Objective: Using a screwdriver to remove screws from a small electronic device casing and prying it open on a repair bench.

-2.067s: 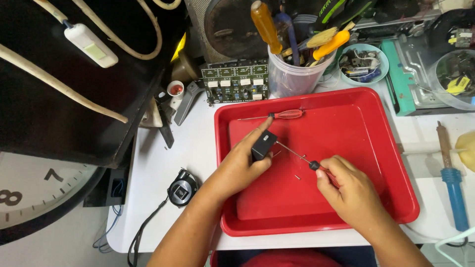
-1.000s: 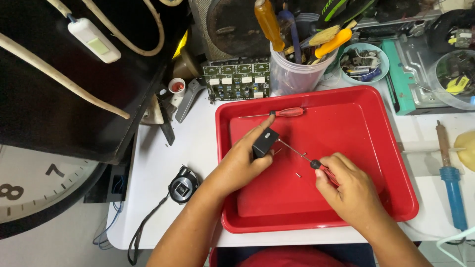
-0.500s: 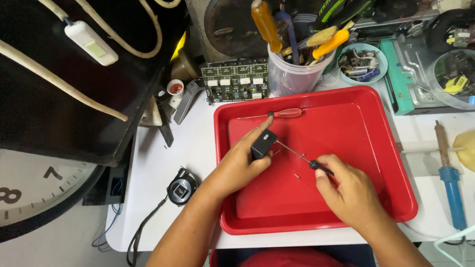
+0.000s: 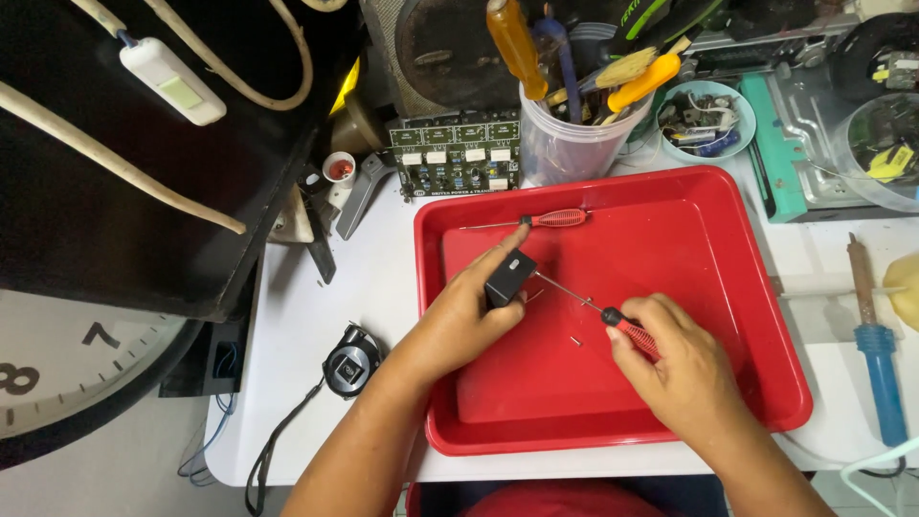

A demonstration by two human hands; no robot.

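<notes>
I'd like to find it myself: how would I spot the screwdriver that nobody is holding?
Look in the big red tray in the middle of the white table. Near its far wall lies a slim red-handled screwdriver. Unlike the similar one in the right hand, it lies alone, untouched.

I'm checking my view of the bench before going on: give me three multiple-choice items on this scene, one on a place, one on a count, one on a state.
1. Where does the spare red screwdriver lie?
A. in the red tray, at its far side
B. in the plastic cup
C. on the white table beside the tray

2. How many red-handled screwdrivers are in the tray?
A. one
B. two
C. four

3. How is the small black box held?
A. lying loose in the tray
B. gripped by the left hand
C. gripped by the right hand

Answers: 1 A, it rests inside the tray near the far wall. 2 B, one lies there and the right hand holds another. 3 B, the left hand's fingers close round it while the held screwdriver has its tip at the box.
</notes>
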